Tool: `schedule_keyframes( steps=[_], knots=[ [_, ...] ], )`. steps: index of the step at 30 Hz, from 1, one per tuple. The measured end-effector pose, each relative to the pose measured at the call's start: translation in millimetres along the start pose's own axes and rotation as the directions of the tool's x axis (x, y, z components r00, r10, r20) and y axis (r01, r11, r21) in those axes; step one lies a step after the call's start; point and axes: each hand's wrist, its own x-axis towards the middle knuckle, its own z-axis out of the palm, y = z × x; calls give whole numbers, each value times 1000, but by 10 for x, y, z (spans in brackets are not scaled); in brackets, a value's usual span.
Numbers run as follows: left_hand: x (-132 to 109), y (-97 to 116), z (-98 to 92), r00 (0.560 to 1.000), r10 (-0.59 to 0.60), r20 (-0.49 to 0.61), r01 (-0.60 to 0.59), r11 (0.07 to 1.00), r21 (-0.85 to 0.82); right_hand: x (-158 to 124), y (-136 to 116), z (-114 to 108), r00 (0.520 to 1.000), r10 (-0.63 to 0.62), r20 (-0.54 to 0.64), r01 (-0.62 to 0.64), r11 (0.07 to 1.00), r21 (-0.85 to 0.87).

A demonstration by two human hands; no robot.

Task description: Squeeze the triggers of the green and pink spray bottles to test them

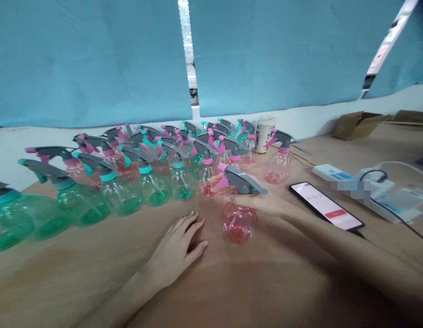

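My left hand [177, 246] lies flat on the tabletop with its fingers spread and holds nothing. Just right of it is a spray bottle with a clear pink body [237, 228], a grey head and a pink trigger. My right hand [233, 197] is closed around this bottle's neck, covering the collar; its fingers are partly hidden by the trigger and blurred. Near those fingertips stands another pink spray bottle [206, 175]. Beyond my left hand, green spray bottles [155, 191] with turquoise collars form a front row.
More pink and green spray bottles crowd behind, against the wall. A paper cup [265, 134] and a lone pink spray bottle [277, 166] stand right of them. Further right are a lit phone [325, 205], a white power strip [354, 189] with cables, and a cardboard box [358, 125].
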Motion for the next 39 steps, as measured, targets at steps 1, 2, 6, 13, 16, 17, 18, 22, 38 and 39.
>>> schedule_keyframes(
  steps=[1, 2, 6, 13, 16, 17, 18, 22, 38, 39],
  knots=[
    [1, -1, 1, 1000, 0, -1, 0, 1000, 0, -2, 25, 12, 1000, 0, -7, 0, 1000, 4],
    [1, -1, 4, 1000, -2, -1, 2, 1000, 0, -5, 50, 25, 1000, 6, -23, -6, 1000, 4],
    [2, 1, 11, 1000, -8, 8, 8, 1000, 2, -20, 92, 62, 993, 23, -118, -27, 999, -29],
    [2, 13, -15, 999, -18, 36, 17, 1000, 17, -12, 46, 65, 997, 34, -64, -29, 997, 67],
    [0, 12, -13, 999, -14, 30, 14, 1000, 12, -3, 67, 72, 998, 13, 62, -23, 987, 160],
    [-1, 10, -8, 1000, -12, 28, 11, 1000, 9, -5, 81, 80, 997, 14, 78, -27, 985, 172],
    [-3, 8, -4, 1000, -9, 27, 9, 1000, 8, -8, 97, 90, 997, 19, 71, -31, 984, 173],
    [-9, -1, 10, 999, -8, 32, 8, 1000, 10, -29, 159, 135, 998, 43, -45, -37, 990, 134],
    [-2, -6, 25, 1000, -8, 11, 7, 1000, 8, -24, 186, 153, 994, 41, -99, -29, 993, 114],
    [0, -5, 23, 1000, -8, 13, 7, 1000, 10, -25, 191, 152, 995, 38, -92, -28, 993, 111]
  ],
)
